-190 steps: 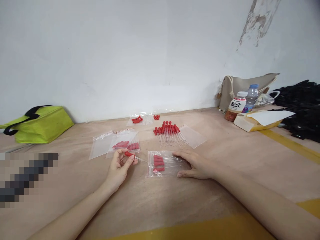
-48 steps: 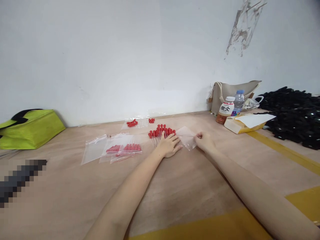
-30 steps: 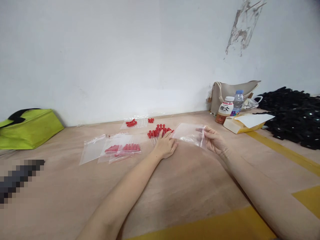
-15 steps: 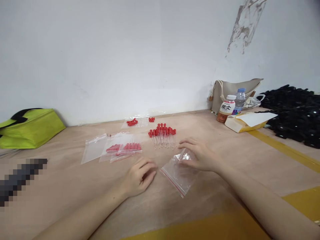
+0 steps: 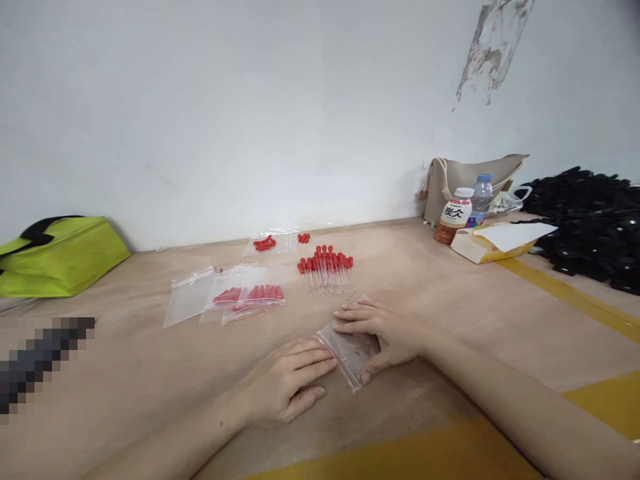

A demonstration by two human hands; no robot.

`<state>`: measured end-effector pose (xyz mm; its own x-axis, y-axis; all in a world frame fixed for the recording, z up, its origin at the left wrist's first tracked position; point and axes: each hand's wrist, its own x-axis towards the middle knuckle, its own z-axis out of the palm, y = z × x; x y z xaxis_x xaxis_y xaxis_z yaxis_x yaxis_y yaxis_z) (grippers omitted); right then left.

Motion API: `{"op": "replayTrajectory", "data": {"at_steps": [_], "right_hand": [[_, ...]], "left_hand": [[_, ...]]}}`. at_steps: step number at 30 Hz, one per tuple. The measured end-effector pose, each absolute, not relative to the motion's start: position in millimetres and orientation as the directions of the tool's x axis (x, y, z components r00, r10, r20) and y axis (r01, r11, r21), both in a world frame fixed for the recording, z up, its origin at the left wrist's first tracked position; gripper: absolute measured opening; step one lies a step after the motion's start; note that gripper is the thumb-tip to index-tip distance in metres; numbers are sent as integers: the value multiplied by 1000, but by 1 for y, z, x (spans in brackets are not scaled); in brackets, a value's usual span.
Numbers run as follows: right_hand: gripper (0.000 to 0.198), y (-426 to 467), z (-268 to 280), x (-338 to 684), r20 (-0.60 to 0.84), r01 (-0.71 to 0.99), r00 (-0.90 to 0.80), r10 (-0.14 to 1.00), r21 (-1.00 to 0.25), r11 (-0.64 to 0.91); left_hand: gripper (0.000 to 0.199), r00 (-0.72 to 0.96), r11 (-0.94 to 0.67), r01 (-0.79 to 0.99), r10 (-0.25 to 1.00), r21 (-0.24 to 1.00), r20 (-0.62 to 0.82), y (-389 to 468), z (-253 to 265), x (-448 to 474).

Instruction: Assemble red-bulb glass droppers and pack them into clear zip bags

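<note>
A clear zip-lock bag (image 5: 345,347) with a red line along its zip edge lies flat on the table in front of me. My right hand (image 5: 393,333) rests on it, fingers stretched out and thumb apart. At the zip edge, my left hand (image 5: 290,380) lies with its fingers extended, the tips on or right beside the bag. Just beyond is a fanned group of droppers (image 5: 325,267) with red bulbs and thin clear stems. To the left, overlapping zip-lock bags (image 5: 190,293) lie on the table, some with red-bulbed pieces (image 5: 265,292) in them.
Near the wall lie loose red bulbs (image 5: 265,243) and clear tubes (image 5: 287,242). A lime-green bag (image 5: 70,260) stands at left. At right are a brown-and-white bottle (image 5: 454,217), a water bottle (image 5: 481,197), a beige bag (image 5: 470,172), an opened carton (image 5: 493,245) and a black pile (image 5: 590,227).
My right hand has come down and nearer, flattening onto the zip-lock bag. My left hand has moved right to the zip edge, its curled fingers now straightened.
</note>
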<state>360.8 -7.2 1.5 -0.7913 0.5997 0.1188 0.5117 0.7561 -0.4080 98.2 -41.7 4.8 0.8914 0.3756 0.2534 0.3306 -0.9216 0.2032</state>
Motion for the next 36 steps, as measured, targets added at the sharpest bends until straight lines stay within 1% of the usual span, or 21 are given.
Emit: {"op": "replayTrajectory", "data": {"at_steps": [3, 7, 9, 14, 17, 20, 25, 27, 29, 33, 36], "right_hand": [[81, -10, 0, 358, 154, 537, -765, 625, -382, 752], [78, -15, -2, 354, 170, 604, -709, 685, -355, 713], [77, -18, -3, 352, 180, 630, -681, 710, -350, 694], [79, -22, -3, 351, 183, 663, -639, 747, -362, 655], [82, -21, -2, 352, 174, 671, -631, 756, -367, 644], [83, -19, -1, 353, 155, 672, -638, 754, -365, 644], [84, -18, -4, 359, 142, 664, -640, 755, -391, 637], [85, -19, -6, 362, 140, 659, -641, 754, -402, 635], [88, -20, -7, 366, 142, 651, -642, 753, -416, 634], [95, -20, -9, 370, 144, 665, -594, 792, -467, 583], [97, -19, -10, 371, 137, 673, -574, 807, -482, 560]], "left_hand": [[42, 874, -900, 397, 431, 182, 223, -41, 8, 98], [49, 880, -895, 416, 441, 160, 176, -41, 16, 102], [47, 876, -886, 424, 454, 186, 166, -41, 20, 105], [33, 840, -841, 442, 510, 311, 185, -39, 21, 107], [34, 813, -822, 465, 544, 330, 210, -35, 16, 106], [40, 831, -842, 454, 518, 290, 202, -31, 13, 106], [41, 893, -888, 400, 434, 229, 123, -28, 18, 105], [44, 908, -902, 393, 412, 182, 81, -27, 18, 105], [48, 912, -908, 390, 404, 154, 74, -27, 18, 104], [52, 911, -911, 384, 400, 151, 97, -28, 17, 102], [48, 917, -915, 369, 387, 161, 96, -27, 18, 100]]}}
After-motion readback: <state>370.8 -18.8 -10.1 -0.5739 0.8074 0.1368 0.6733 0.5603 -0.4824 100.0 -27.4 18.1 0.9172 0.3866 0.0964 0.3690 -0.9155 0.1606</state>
